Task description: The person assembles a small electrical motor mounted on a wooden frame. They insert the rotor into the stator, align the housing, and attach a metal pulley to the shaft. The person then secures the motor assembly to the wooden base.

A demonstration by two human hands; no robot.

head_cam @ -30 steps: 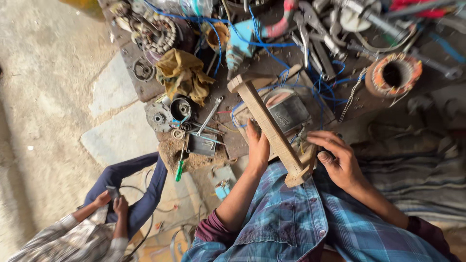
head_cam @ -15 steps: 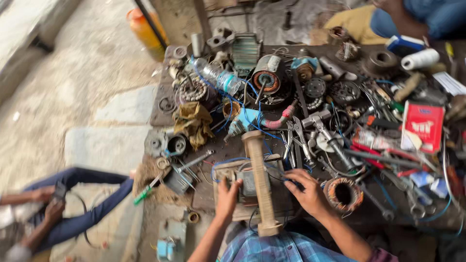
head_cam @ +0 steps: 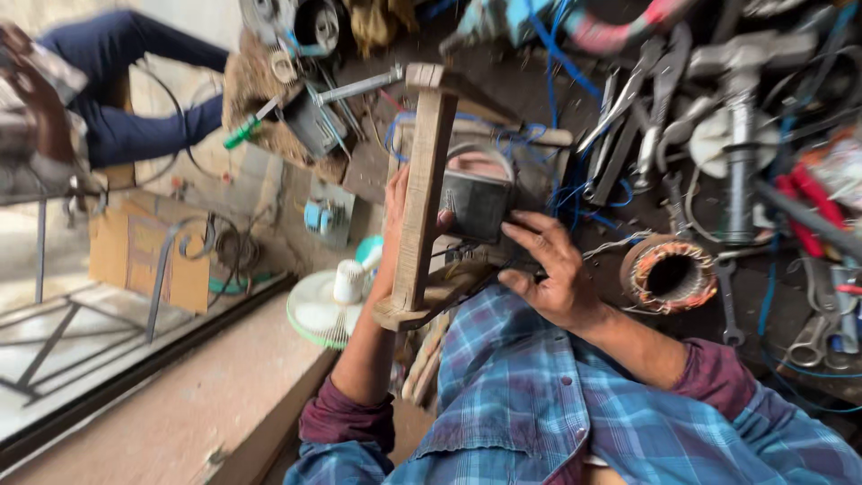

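Note:
A wooden frame with a long upright bar stands on the cluttered workbench in front of me. A dark metal block with a pale coil on top is mounted in it. My left hand reaches from behind the bar, mostly hidden, with its thumb against the block's left side. My right hand grips the block's lower right edge with bent fingers. Blue wire loops behind the block.
A motor stator with copper windings lies just right of my right hand. Pliers and wrenches crowd the bench beyond. A green-handled screwdriver lies at left. A white fan guard and another person's legs are on the floor side.
The view has swung and come much closer to the wooden frame. Both hands stay at the block. The other person now appears at the upper left.

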